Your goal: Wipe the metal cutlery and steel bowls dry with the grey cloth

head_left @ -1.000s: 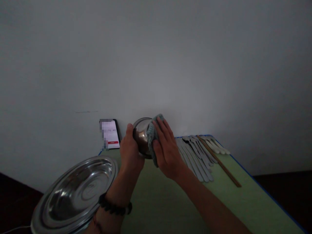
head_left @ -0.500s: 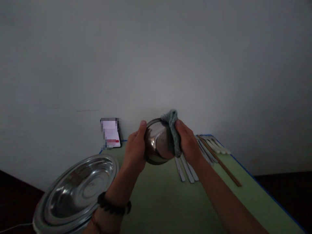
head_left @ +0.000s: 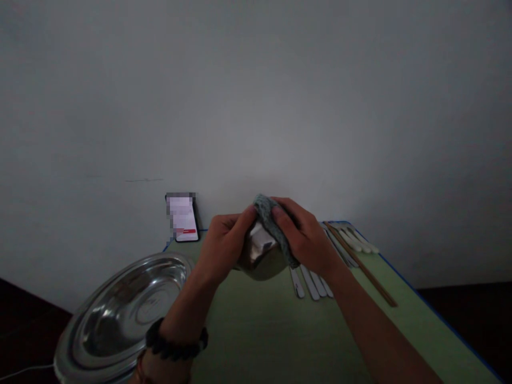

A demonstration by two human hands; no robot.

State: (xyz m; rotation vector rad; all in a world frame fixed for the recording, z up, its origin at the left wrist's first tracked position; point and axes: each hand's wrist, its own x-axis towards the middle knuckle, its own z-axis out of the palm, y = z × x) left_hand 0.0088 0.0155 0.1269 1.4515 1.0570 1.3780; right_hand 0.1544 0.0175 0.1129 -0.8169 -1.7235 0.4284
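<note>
A small steel bowl [head_left: 261,255] is held up over the green table [head_left: 280,330], its outside facing me. My left hand [head_left: 224,246] grips the bowl's left side, fingers curled over its rim. My right hand [head_left: 308,237] presses a grey-green cloth [head_left: 276,226] over the bowl's top and right side, fingers closed on the cloth. A dark bead bracelet [head_left: 176,344] circles my left wrist.
A large steel basin [head_left: 124,314] sits at the table's left front corner. A phone [head_left: 182,217] leans against the white wall. Several steel spoons [head_left: 316,280], white spoons [head_left: 358,239] and wooden chopsticks [head_left: 362,265] lie in a row at the right.
The bowl has been turned and lowered slightly. My right hand with the cloth has slid from the bowl's right side over its top, and my left fingers have closed further over the rim.
</note>
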